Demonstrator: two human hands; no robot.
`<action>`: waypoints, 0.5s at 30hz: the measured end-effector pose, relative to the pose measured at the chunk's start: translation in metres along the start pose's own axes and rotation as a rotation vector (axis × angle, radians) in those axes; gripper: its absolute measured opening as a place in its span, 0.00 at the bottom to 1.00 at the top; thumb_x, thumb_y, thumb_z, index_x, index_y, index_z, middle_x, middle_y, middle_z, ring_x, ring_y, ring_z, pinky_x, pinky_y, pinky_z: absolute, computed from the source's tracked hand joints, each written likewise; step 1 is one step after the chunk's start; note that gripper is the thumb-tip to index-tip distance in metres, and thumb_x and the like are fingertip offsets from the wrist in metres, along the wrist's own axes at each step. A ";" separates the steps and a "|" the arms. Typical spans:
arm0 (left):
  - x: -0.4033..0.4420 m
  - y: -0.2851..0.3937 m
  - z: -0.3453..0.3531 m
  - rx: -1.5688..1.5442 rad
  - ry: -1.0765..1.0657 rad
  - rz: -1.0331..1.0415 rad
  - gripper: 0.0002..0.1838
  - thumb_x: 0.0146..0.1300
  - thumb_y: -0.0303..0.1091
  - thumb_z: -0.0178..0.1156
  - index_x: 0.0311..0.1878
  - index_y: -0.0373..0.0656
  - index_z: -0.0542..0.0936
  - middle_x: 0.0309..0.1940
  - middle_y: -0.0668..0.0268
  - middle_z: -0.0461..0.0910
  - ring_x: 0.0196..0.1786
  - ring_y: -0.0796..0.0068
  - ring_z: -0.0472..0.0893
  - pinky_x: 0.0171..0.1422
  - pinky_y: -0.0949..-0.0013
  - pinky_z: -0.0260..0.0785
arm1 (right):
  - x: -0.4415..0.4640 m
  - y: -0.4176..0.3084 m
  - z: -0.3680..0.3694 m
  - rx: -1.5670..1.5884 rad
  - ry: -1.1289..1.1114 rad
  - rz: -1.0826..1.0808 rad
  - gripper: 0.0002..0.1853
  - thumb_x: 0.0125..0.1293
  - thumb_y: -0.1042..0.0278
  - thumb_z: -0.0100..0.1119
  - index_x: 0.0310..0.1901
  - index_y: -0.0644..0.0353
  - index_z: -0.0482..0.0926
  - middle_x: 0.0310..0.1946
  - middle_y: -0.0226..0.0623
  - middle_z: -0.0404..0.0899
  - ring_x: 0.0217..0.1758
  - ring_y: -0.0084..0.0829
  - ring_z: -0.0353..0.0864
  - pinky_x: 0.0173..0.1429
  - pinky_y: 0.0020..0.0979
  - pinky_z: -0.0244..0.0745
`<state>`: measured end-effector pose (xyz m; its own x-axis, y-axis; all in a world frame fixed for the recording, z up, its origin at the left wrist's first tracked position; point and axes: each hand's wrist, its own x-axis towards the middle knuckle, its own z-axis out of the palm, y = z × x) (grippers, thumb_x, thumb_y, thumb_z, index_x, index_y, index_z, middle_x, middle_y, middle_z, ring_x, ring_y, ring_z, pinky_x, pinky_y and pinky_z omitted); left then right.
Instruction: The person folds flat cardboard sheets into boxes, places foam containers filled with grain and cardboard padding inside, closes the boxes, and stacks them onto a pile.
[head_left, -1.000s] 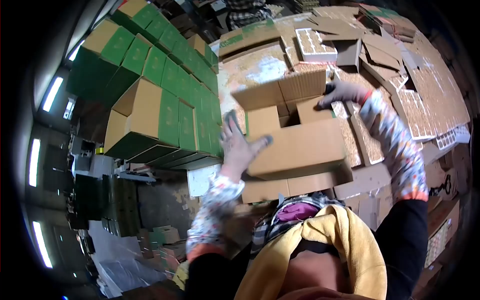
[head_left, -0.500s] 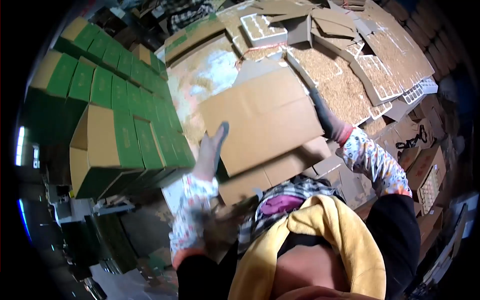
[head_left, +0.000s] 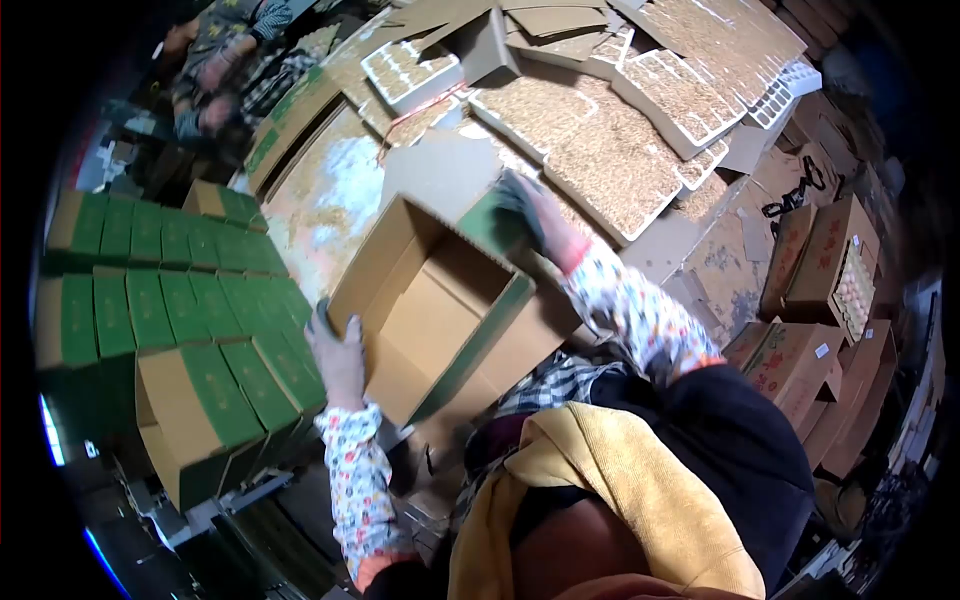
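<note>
A cardboard box (head_left: 440,300), brown inside and green along its outer edge, stands tilted and opened out in front of me. My left hand (head_left: 338,355), in a pale glove with dark fingertips, rests against its left side, thumb and fingers apart. On the far right side, my gloved right hand (head_left: 535,215) is closed at a green flap (head_left: 487,222) of the box; its fingertips are partly hidden in shadow. More brown cardboard lies under the box, close to my body.
Rows of green boxes (head_left: 180,305) stand at the left. White foam trays (head_left: 670,100) filled with grain-like material cover the table beyond. Brown cartons (head_left: 825,260), one beside a tray of eggs (head_left: 852,290), stand at right. Another person (head_left: 225,70) is at the far left.
The flattened cardboard has been opened into a box with its inside showing. My right hand has moved left to its far flap. My view has shifted, and the other person shows more.
</note>
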<state>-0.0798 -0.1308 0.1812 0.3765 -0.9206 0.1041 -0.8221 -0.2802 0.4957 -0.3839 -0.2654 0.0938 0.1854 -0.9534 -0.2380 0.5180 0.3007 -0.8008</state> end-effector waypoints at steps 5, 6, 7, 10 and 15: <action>-0.012 0.000 0.005 -0.047 0.063 -0.012 0.26 0.57 0.26 0.59 0.60 0.34 0.67 0.57 0.49 0.66 0.61 0.52 0.66 0.67 0.58 0.57 | -0.019 0.044 -0.208 -0.691 1.138 -0.196 0.40 0.66 0.48 0.54 0.68 0.70 0.53 0.66 0.50 0.58 0.71 0.39 0.54 0.73 0.34 0.47; -0.013 0.002 0.006 -0.023 0.059 -0.030 0.27 0.56 0.26 0.59 0.60 0.35 0.67 0.57 0.49 0.65 0.61 0.52 0.66 0.67 0.58 0.57 | -0.017 0.055 -0.233 -0.630 1.205 -0.109 0.40 0.66 0.48 0.54 0.68 0.70 0.53 0.66 0.48 0.59 0.69 0.38 0.56 0.72 0.33 0.48; -0.012 0.002 0.009 -0.002 0.061 -0.047 0.28 0.56 0.26 0.60 0.61 0.35 0.66 0.57 0.49 0.65 0.61 0.51 0.66 0.67 0.58 0.57 | -0.021 0.061 -0.238 -0.510 1.150 -0.137 0.40 0.65 0.50 0.55 0.68 0.69 0.53 0.65 0.46 0.60 0.68 0.37 0.58 0.71 0.33 0.50; -0.006 0.006 0.013 0.040 0.069 -0.063 0.29 0.56 0.27 0.61 0.61 0.35 0.65 0.57 0.49 0.65 0.61 0.50 0.66 0.67 0.58 0.58 | -0.007 0.070 -0.237 -0.128 0.942 -0.267 0.39 0.64 0.56 0.60 0.69 0.67 0.52 0.64 0.40 0.64 0.64 0.34 0.64 0.69 0.31 0.56; -0.016 -0.001 0.013 0.172 0.123 0.011 0.30 0.56 0.28 0.62 0.62 0.35 0.64 0.54 0.50 0.68 0.58 0.53 0.70 0.62 0.59 0.63 | -0.022 0.062 -0.249 -0.030 0.675 -0.280 0.29 0.68 0.52 0.52 0.62 0.66 0.67 0.58 0.37 0.72 0.59 0.29 0.71 0.64 0.28 0.64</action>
<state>-0.0903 -0.1194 0.1681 0.4077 -0.8867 0.2181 -0.8831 -0.3222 0.3410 -0.5637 -0.2321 -0.0876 -0.5104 -0.8053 -0.3016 0.4457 0.0522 -0.8936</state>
